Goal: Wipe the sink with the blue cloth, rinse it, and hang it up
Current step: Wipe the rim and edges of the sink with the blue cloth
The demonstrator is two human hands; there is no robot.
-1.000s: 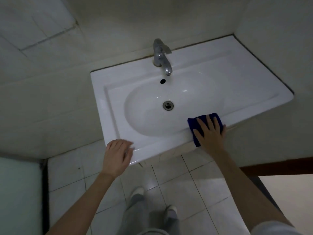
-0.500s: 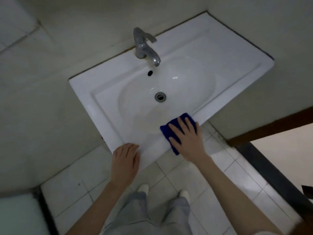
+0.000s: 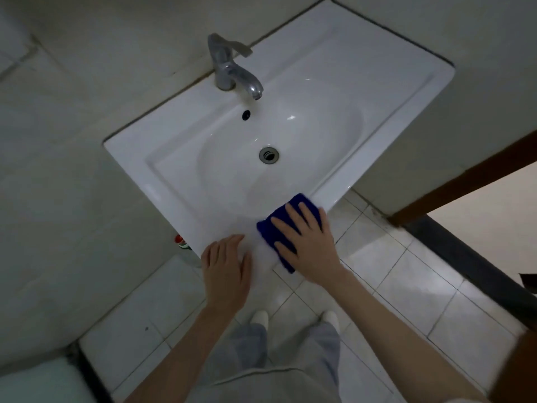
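The folded dark blue cloth (image 3: 268, 232) lies flat on the front rim of the white ceramic sink (image 3: 186, 216), pinned under the right hand (image 3: 308, 245), whose fingers are straight and spread. The left hand (image 3: 226, 271), fingers flat and together, rests on the rim just beside the cloth, so it looks to block a leftward sweep.

The tap (image 3: 232, 68) is the one upright obstacle on the sink (image 3: 363, 68), its spout overhanging the bowl's back edge; in front of the tap the bowl lies open down to the drain (image 3: 268, 155); right of the tap the ledge is open, walled behind; opposite the tap, the right hand (image 3: 311, 248) flat on the blue cloth (image 3: 268, 232) and the left hand (image 3: 226, 271) beside it occupy the front rim.
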